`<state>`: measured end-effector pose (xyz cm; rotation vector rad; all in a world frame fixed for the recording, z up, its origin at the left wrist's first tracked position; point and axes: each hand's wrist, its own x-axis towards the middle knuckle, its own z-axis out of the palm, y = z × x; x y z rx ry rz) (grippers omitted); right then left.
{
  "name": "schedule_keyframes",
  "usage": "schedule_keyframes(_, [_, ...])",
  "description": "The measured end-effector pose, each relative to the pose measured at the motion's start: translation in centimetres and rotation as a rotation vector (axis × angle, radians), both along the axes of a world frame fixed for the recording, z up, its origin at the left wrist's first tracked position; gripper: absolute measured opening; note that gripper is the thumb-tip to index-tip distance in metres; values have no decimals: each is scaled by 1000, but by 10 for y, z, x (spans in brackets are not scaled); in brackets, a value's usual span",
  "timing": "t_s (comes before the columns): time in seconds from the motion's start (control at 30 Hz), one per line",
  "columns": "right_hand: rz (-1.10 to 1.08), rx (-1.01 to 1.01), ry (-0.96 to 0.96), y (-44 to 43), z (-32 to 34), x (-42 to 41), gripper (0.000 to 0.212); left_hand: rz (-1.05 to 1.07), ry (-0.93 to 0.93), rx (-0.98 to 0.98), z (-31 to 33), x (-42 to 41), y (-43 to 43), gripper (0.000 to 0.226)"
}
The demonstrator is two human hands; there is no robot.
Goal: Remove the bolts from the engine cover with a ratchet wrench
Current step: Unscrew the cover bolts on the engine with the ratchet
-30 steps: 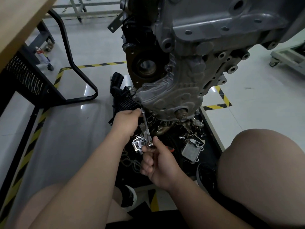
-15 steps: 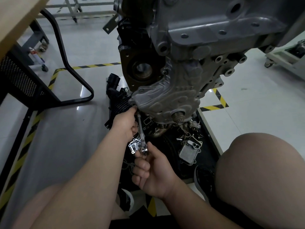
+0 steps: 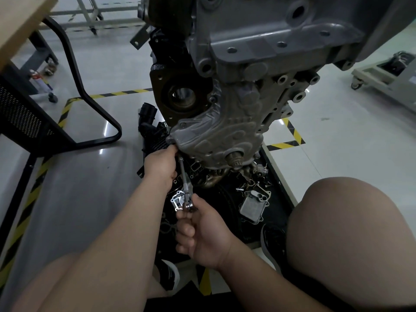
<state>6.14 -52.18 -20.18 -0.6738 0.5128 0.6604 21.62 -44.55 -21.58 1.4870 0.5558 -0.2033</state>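
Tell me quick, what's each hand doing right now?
Left hand: curled where the ratchet wrench meets the engine cover; grip cannot be told.
Right hand: closed, holding the ratchet wrench by its handle.

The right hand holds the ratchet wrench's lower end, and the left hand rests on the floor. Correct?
No: the head view shows the left hand at the lower corner of the engine cover, beside the ratchet wrench's upper end. The right hand does hold its lower end.

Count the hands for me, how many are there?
2. The left hand is up at the corner of the engine cover; the right hand is lower, gripping the ratchet wrench. None seem hidden.
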Motion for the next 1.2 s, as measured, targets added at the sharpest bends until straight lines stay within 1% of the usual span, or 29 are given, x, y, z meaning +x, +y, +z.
schedule_keyframes(0.07, [22,-149,-21,2,0,0,53,-3,-14,6,0,0,0,36])
schedule_keyframes(0.13, [35,-347,-76,4,-2,-1,52,0,-22,-2,0,0,0,37])
schedule_keyframes(0.27, [41,-940,-326,-2,-9,-4,42,1,-13,-15,0,-1,0,37])
schedule_keyframes(0.33, [65,-1229,-412,-9,-12,-5,46,3,-3,-15,0,-2,0,36])
schedule_keyframes(0.37, [95,-1338,-430,-12,-13,-4,47,4,1,-15,0,-2,0,36])
schedule_keyframes(0.43, [124,-1455,-456,-14,-16,-3,50,5,11,-12,1,-2,0,35])
schedule_keyframes(0.47, [118,-1465,-470,-14,-17,-2,49,4,14,-6,2,-1,0,34])
schedule_keyframes(0.5, [99,-1423,-481,-13,-18,-2,47,2,15,1,3,-2,0,33])
schedule_keyframes(0.53, [62,-1319,-478,-13,-18,-2,42,-1,12,7,3,-2,1,33])
schedule_keyframes(0.6, [-34,-960,-385,-9,-16,-2,36,-13,7,15,3,-3,0,32])
schedule_keyframes(0.67, [-82,-561,-198,-4,-13,-2,41,-59,22,8,3,-7,-1,31])
schedule_keyframes(0.73, [-92,-252,-46,-1,-9,-2,45,-143,49,-7,4,-14,-1,27])
schedule_keyframes(0.8, [-112,-29,8,1,-9,-2,47,-211,61,4,6,-23,2,30])
schedule_keyframes(0.9, [-165,230,33,4,-9,-3,47,-308,76,52,9,-38,11,35])
schedule_keyframes(0.97, [-194,344,56,5,-9,-4,47,-381,92,70,11,-47,14,35])
schedule_keyframes(1.03, [-200,377,69,7,-10,-4,47,-413,88,93,12,-51,15,33])
schedule_keyframes(1.1, [-194,363,73,7,-10,-4,48,-418,57,134,13,-51,15,31])
schedule_keyframes(1.2, [-188,284,61,6,-10,-2,48,-429,0,222,12,-50,14,32])
